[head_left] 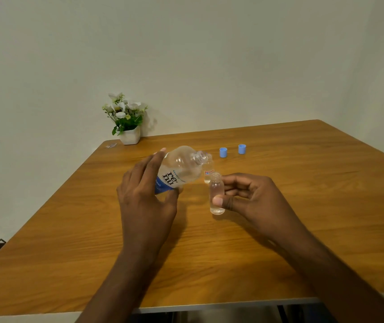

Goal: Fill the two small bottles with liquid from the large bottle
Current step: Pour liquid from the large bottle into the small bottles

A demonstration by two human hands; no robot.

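wooden table (279,264) | left grip (144,194) grasps tilted large bottle (181,169) | right grip (251,197) pinches small bottle (215,190) | white wall (186,54) behind

The large bottle (181,167) is gripped in the left hand (144,194), whose back is turned to the camera. A small bottle (216,187) is pinched upright between the thumb and curled fingers of the right hand (254,197); both bare forearms are stretched forward.
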